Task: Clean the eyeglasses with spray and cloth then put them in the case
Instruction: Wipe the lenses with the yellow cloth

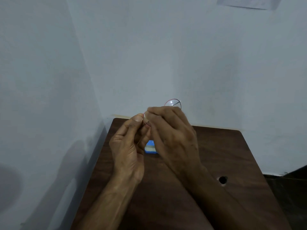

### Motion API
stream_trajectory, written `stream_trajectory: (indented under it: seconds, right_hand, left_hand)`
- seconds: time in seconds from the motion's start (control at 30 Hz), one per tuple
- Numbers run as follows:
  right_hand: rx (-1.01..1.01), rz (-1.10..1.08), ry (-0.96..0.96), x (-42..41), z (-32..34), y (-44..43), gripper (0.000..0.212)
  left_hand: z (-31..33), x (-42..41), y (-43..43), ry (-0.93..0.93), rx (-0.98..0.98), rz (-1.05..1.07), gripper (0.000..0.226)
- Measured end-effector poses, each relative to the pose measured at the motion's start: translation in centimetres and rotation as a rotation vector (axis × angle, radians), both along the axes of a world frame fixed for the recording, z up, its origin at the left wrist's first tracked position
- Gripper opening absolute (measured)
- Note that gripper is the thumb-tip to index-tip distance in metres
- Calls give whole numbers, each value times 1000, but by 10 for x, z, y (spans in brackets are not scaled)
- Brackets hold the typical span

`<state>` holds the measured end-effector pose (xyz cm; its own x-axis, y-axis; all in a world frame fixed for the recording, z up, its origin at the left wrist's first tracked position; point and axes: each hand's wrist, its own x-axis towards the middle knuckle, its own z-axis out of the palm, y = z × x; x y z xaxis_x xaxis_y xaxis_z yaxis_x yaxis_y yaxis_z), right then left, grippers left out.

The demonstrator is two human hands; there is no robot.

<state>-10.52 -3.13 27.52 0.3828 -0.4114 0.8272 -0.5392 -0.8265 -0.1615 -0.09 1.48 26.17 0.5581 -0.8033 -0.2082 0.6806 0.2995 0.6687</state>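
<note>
Red-rimmed eyeglasses, dark-brown table

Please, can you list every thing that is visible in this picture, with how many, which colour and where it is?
glasses: one, thin red frame with clear lenses, held up above the table between both hands
blue object: one, blue with a pale band, on the table, partly hidden behind the hands; cannot tell what it is
table: one, dark brown wood, against the wall
hole: one, dark, in the table top on the right
wall: pale blue-grey, behind and left of the table
paper: one, pale, on the wall at top right
left hand: one, pinching the left lens rim
right hand: one, gripping the glasses
</note>
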Motion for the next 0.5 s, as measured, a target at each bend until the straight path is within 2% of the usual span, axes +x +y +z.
stream_trajectory:
  seconds: [0.13,0.3,0.5]
  right_hand:
    - [0,-69,-43,-9,3,-11,19]
    - [15,-202,-100,-31,10,-42,18]
    - [23,-183,-113,-30,0,-32,16]
  left_hand:
    - [2,-4,3,-17,-18,11,19]
    - [5,-2,7,-71,-44,25,38]
    - [5,-2,5,-66,-47,36,32]
